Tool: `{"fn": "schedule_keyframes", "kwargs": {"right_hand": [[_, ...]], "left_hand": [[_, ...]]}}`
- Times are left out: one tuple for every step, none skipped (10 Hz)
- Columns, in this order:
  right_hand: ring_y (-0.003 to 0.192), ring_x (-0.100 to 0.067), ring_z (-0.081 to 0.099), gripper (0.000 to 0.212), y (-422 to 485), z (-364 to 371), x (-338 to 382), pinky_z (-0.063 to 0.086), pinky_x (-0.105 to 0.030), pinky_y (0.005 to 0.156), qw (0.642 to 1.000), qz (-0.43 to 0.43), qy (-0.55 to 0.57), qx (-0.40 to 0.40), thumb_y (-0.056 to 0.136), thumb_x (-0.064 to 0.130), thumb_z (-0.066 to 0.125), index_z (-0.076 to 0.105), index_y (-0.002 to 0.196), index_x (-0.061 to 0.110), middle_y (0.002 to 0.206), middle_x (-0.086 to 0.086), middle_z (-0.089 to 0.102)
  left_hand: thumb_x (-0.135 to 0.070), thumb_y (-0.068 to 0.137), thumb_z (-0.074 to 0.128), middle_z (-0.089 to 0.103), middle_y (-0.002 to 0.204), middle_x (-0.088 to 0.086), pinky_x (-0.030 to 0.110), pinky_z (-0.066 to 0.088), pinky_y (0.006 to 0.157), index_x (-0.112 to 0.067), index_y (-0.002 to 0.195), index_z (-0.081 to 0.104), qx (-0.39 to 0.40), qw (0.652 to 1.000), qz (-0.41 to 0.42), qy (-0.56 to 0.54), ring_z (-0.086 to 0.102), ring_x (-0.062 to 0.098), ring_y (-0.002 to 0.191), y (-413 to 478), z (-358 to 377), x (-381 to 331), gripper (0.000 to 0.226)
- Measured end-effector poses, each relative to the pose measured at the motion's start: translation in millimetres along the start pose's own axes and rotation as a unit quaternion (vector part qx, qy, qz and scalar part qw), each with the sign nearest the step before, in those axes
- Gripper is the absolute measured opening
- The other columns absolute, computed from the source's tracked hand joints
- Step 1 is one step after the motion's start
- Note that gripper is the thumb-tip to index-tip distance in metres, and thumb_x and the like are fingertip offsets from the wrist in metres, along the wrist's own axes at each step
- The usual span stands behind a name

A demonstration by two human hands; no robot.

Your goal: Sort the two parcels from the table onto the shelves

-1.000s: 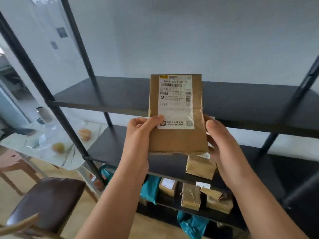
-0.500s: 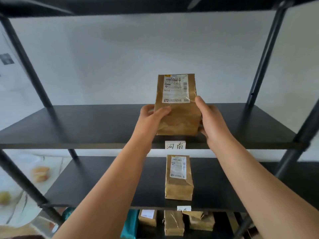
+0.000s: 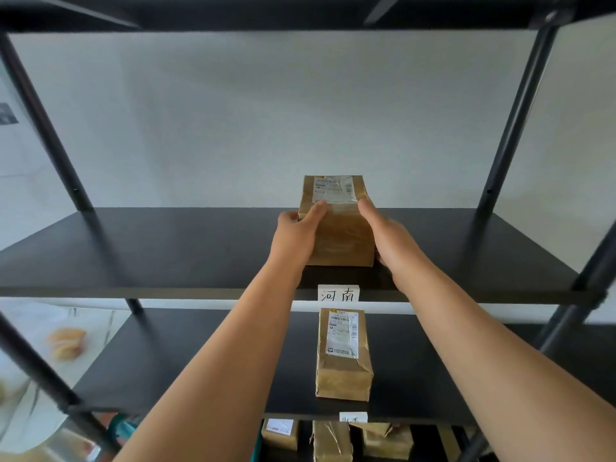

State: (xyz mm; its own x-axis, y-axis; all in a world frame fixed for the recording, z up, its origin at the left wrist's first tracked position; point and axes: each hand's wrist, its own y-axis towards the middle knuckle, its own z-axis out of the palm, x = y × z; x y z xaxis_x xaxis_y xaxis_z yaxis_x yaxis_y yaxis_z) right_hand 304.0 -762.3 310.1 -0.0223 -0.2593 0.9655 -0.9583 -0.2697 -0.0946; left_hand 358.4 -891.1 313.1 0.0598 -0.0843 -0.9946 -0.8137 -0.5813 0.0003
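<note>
- Head view looks up into a black shelving unit: the brown parcel (image 3: pixel 337 225) lies flat on the upper shelf (image 3: pixel 166 248), its near end close to the front edge, directly above a white tag (image 3: pixel 338 293) with handwritten characters.
- Left hand (image 3: pixel 296 235) clasps the parcel's left side, thumb across the top face near the shipping label (image 3: pixel 333 190), fingers curled round the edge.
- Right hand (image 3: pixel 388 238) lies flat against the right side, fingers straight and together — pressing rather than gripping, as far as I can tell.
- By my reading, the wrapping is taped kraft paper, creased and a little glossy where the tape runs, so it may slide under dry palms; the block shape holds firm, which suggests a stiff, fairly light box.
- Best hold, I'd say, is just this — both long sides squeezed between the palms, away from the label.
- One shelf down, a second parcel (image 3: pixel 343 356) lies flat behind another tag (image 3: pixel 353 417); the lower shelf (image 3: pixel 200 361) is otherwise bare.
- Lowest level shows more brown packages (image 3: pixel 333 440), partly cut off.
</note>
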Motion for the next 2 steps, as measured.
{"fn": "schedule_keyframes", "kwargs": {"right_hand": [[0.138,-0.029,0.051,0.081,-0.4,0.1,-2.3,0.039,-0.046,0.113,1.0,0.001,0.005,-0.004,0.09,0.078,0.039,0.049,0.149,0.023,0.148,-0.005,0.058],[0.129,-0.025,0.055,0.08,-4.6,-1.2,-7.9,0.043,-0.045,0.111,0.999,-0.019,0.027,-0.034,0.09,0.078,0.04,0.052,0.145,0.022,0.14,-0.004,0.061]], "left_hand": [[-0.061,0.094,0.053,0.056,0.145,0.005,0.033,0.041,0.091,-0.011,0.152,0.039,0.012,1.0,0.005,0.017,0.054,0.025,0.131,-3.6,-1.5,0.0,0.077],[-0.064,0.094,0.047,0.042,0.159,0.009,0.039,0.037,0.108,-0.015,0.16,0.026,-0.005,0.999,0.018,0.033,0.043,0.027,0.143,-10.1,-5.3,6.9,0.084]]}}
